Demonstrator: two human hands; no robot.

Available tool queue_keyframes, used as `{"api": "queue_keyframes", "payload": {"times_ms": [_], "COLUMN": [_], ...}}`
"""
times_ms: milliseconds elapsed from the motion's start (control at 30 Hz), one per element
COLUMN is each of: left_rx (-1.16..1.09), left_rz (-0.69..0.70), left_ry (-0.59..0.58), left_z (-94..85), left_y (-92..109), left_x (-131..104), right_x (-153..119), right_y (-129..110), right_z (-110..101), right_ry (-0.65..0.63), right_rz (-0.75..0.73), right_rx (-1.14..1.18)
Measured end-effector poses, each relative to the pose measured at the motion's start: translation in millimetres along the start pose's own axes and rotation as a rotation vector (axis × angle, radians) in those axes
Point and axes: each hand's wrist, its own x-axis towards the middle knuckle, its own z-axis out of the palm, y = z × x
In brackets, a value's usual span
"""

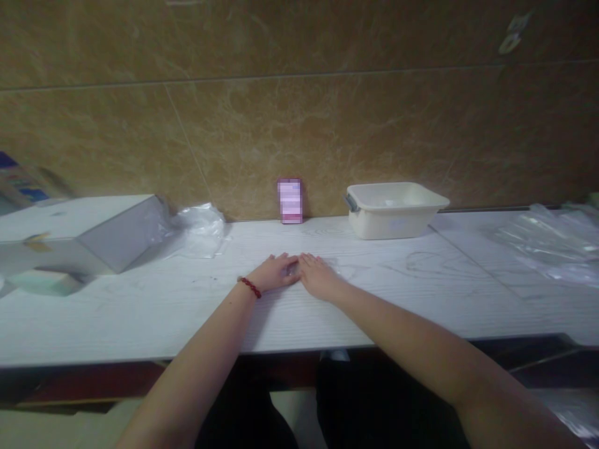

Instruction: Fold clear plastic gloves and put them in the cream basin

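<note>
left hand (277, 272) + right hand (319, 276): touching clear plastic (292, 269) | cream tub (393, 219): right of phone (291, 201)

A phone (291, 201) stands upright by the brown wall (262, 125). To its right sits a cream tub (393, 223); to its left, crumpled clear plastic (202, 226) lies beside a white box (88, 231), with a pale green block (44, 282) in front. Clear plastic bags (556, 243) lie far right.

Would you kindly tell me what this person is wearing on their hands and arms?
The left hand and right hand are both ungloved, and the arms show no sleeves as far as the picture reaches. A dark red bracelet, knobbly as if beaded or braided, circles the left wrist; no band shows on the right one.
</note>
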Motion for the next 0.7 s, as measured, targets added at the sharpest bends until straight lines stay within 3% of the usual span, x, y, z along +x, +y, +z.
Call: {"api": "queue_keyframes", "payload": {"times_ms": [267, 700], "left_rx": [0.084, 0.078], "left_rz": [-0.079, -0.085], "left_ry": [-0.137, -0.154], "left_z": [-1.3, -2.9], "left_y": [0.3, -1.1], "left_x": [-0.8, -1.6], "right_x": [-6.4, -12.1], "right_y": [12.7, 29.6], "right_z": [-5.8, -13.0], "right_ry": [-0.058, -0.146], "right_rz": [0.017, 0.083], "right_rx": [0.028, 0.002]}}
